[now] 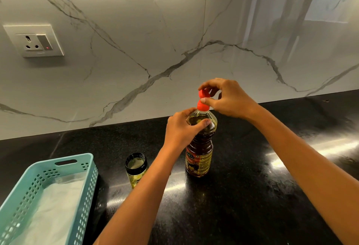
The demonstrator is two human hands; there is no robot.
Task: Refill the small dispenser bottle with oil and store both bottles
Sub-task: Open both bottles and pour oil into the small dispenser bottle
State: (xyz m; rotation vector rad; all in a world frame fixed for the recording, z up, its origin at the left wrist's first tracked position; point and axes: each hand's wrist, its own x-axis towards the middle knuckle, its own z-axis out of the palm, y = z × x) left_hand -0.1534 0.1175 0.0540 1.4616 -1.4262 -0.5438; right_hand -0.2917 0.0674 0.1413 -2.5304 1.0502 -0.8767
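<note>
Head: right hand (231, 99) on red cap (204, 93)

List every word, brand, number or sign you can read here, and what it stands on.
Red-and-yellow label on the tall clear plastic oil bottle: white brand word and fine print, too blurred to read.
White wall socket plate: no text, only a small red light.
Small black-rimmed dispenser bottle, teal plastic basket: no text visible.

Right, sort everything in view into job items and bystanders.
Job: large oil bottle, gripped by left hand; red cap, pinched by right hand; small dispenser bottle, open on the counter.
Lying about: teal basket, perhaps for storage later; white liner inside it; wall socket.
</note>
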